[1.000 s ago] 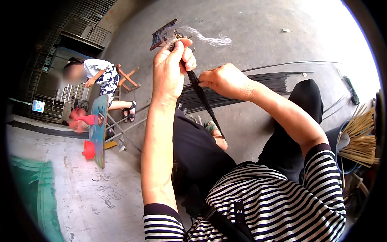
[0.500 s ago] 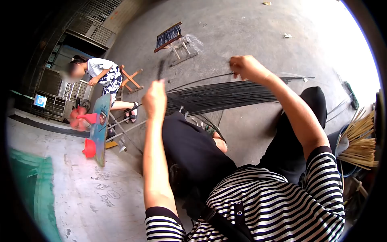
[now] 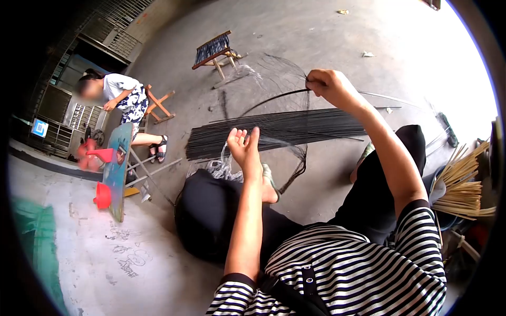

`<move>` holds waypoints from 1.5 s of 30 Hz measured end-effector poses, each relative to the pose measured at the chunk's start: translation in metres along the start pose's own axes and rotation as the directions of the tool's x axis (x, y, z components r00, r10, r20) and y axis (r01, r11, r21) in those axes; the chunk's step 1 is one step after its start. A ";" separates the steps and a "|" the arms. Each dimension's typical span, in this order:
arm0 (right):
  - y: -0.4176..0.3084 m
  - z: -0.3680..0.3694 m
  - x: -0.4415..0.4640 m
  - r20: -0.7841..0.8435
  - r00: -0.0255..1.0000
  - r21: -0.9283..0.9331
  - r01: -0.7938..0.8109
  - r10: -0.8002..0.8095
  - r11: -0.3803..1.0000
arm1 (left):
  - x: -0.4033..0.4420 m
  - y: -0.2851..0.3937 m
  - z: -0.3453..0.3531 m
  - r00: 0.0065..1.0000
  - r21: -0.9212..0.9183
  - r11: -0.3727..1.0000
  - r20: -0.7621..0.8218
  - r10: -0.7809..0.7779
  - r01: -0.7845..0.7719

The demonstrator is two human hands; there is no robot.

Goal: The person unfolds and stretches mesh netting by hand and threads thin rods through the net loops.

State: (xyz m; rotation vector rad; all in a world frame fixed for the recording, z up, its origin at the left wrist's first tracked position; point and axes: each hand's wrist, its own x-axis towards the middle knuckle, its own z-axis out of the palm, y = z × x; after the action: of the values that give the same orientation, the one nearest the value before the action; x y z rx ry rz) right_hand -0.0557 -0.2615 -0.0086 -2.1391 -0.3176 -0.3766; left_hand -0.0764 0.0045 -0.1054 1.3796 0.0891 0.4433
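Note:
My right hand [image 3: 331, 88] is raised and closed on one end of a thin black rod [image 3: 271, 98], which curves away to the left. Fine dark threads [image 3: 284, 71], like loose netting, spread near this hand and hang below it. My left hand [image 3: 245, 151] is lower, above my knee, with fingers apart and nothing visible in it. Behind the hands, a long bundle of straight black rods [image 3: 253, 134] lies across the floor. A dark gathered strand of mesh [image 3: 295, 176] hangs down beside my foot.
A folding stool [image 3: 213, 51] stands ahead, with clear plastic beside it. At left, a person [image 3: 124, 97] sits behind a tilted blue board [image 3: 117, 171] with a red cup [image 3: 102, 195]. A container of pale sticks [image 3: 464, 184] stands at right. A dark green bundle [image 3: 447, 130] lies farther out.
My left hand has moved down and right, and its fingers have opened from a closed grip. The rod's left end now hangs free. My right hand stays raised, and the view has shifted slightly.

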 end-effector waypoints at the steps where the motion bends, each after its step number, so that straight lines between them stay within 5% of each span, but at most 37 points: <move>1: -0.002 -0.006 -0.003 0.020 0.999 -0.050 -0.034 0.035 0.998 | -0.001 0.002 0.000 0.998 -0.081 0.995 -0.007 0.066 -0.066; 2: 0.001 -0.011 -0.004 0.044 0.995 -0.059 -0.082 0.085 0.995 | 0.000 0.004 -0.003 0.992 -0.160 0.979 -0.024 0.127 -0.130; 4: 0.013 -0.015 -0.006 0.054 0.991 -0.074 -0.119 0.123 0.990 | 0.016 0.011 -0.025 0.974 0.068 0.982 -0.134 0.185 -0.178; 6: 0.022 -0.011 -0.005 0.101 0.982 -0.033 -0.158 0.160 0.987 | 0.036 -0.007 -0.038 0.987 -0.020 0.998 -0.154 0.052 -0.056; 8: 0.028 0.000 0.002 0.146 0.973 -0.018 -0.180 0.180 0.984 | 0.034 -0.034 -0.029 0.964 -0.001 0.994 0.246 -0.103 0.107; 10: 0.037 0.017 0.008 0.109 0.975 -0.031 -0.190 0.193 0.981 | 0.004 -0.048 0.008 0.730 -0.158 0.938 0.672 -0.126 0.307; 11: 0.044 0.027 0.010 0.093 0.976 -0.042 -0.193 0.196 0.980 | -0.021 -0.059 0.019 0.674 0.004 0.996 0.736 -0.063 0.089; 12: 0.054 0.039 0.012 0.083 0.977 -0.052 -0.190 0.194 0.980 | -0.052 -0.071 0.026 0.533 0.049 0.857 0.764 -0.363 0.513; 15: 0.127 0.088 -0.005 0.137 0.986 -0.358 -0.041 0.096 0.933 | -0.090 -0.106 0.027 0.443 0.131 0.594 0.545 -0.712 0.794; 18: 0.199 0.135 -0.038 0.339 0.929 -0.602 0.095 0.146 0.793 | -0.088 -0.142 -0.001 0.357 0.088 0.418 0.382 -0.852 0.904; 20: 0.247 0.164 -0.071 0.438 0.883 -0.597 0.144 0.170 0.789 | -0.081 -0.147 -0.013 0.320 0.047 0.344 0.270 -0.908 0.938; 22: 0.285 0.196 -0.108 0.482 0.869 -0.649 0.268 0.113 0.712 | -0.082 -0.161 -0.023 0.317 0.151 0.365 0.273 -0.909 0.919; 25: 0.283 0.228 -0.154 0.485 0.793 -0.790 0.216 0.369 0.574 | -0.093 -0.160 -0.021 0.175 0.126 0.227 0.332 -0.927 0.966; 27: 0.274 0.250 -0.192 0.467 0.723 -0.827 0.154 0.508 0.541 | -0.106 -0.165 -0.018 0.163 0.238 0.266 0.380 -0.911 0.934; 28: 0.277 0.264 -0.218 0.507 0.710 -0.820 0.223 0.489 0.527 | -0.111 -0.168 -0.016 0.155 0.284 0.281 0.394 -0.906 0.917; 30: 0.276 0.285 -0.253 0.494 0.645 -0.761 -0.004 0.583 0.649 | -0.116 -0.171 -0.011 0.122 0.327 0.268 0.405 -0.906 0.906; 32: 0.290 0.294 -0.257 0.682 0.554 -0.669 0.210 0.478 0.713 | -0.117 -0.170 -0.004 0.110 0.336 0.261 0.408 -0.907 0.905; 34: 0.296 0.306 -0.251 0.658 0.597 -0.682 0.213 0.459 0.700 | -0.117 -0.171 -0.002 0.122 0.279 0.250 0.406 -0.906 0.927; 37: 0.286 0.304 -0.228 0.502 0.715 -0.708 0.017 0.487 0.706 | -0.114 -0.168 0.005 0.110 0.141 0.177 0.391 -0.914 0.974; 40: 0.271 0.280 -0.217 0.602 0.766 -0.310 -0.035 0.225 0.950 | -0.114 -0.156 0.023 0.087 0.016 0.105 0.445 -0.891 0.994; 41: 0.254 0.267 -0.202 0.647 0.692 -0.263 -0.192 0.321 0.945 | -0.113 -0.148 0.030 0.142 0.026 0.167 0.414 -0.899 0.986; 43: 0.254 0.272 -0.209 0.539 0.776 0.154 -0.473 0.328 0.867 | -0.111 -0.142 0.036 0.244 0.040 0.281 0.385 -0.890 0.959; 45: 0.263 0.276 -0.195 0.611 0.713 0.048 -0.466 0.344 0.883 | -0.099 -0.143 0.035 0.286 -0.111 0.264 0.414 -0.864 0.958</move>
State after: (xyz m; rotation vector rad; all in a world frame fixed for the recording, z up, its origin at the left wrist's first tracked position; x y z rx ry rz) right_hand -0.0989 -0.1936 -0.4295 -2.0030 -0.2016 0.5806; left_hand -0.1195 -0.0808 -0.2549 0.7869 0.5584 -0.7574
